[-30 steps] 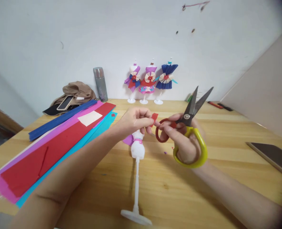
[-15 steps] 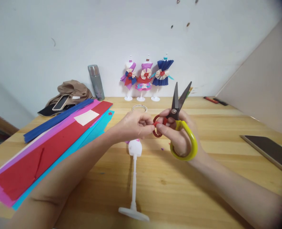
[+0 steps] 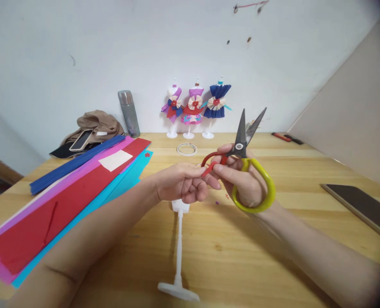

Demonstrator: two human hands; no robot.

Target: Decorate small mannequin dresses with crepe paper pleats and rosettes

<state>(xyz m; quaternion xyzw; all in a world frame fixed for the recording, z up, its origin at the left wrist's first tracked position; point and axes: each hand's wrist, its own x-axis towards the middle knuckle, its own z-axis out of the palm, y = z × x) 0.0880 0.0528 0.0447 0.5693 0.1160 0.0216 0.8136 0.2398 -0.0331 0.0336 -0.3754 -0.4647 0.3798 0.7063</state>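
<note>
My left hand (image 3: 182, 183) is closed in a pinch on a small red paper piece (image 3: 208, 170) at mid-table, just above a white mannequin stand (image 3: 179, 239) lying on the wooden table (image 3: 228, 252). My right hand (image 3: 241, 179) touches the same red piece with its fingertips and grips scissors (image 3: 246, 158) with a yellow and a red handle loop, blades apart and pointing up.
Long paper sheets in red (image 3: 64, 196), pink, blue and cyan lie at the left. Three dressed mannequins (image 3: 194, 105), a grey flask (image 3: 129, 113), a tape roll (image 3: 186, 149) and a brown cloth with a phone (image 3: 93, 128) stand at the back. A dark tablet (image 3: 360, 205) lies at the right.
Both hands came together on the red paper piece and lowered slightly. The scissors tilted more upright, and the left hand now covers the mannequin's top.
</note>
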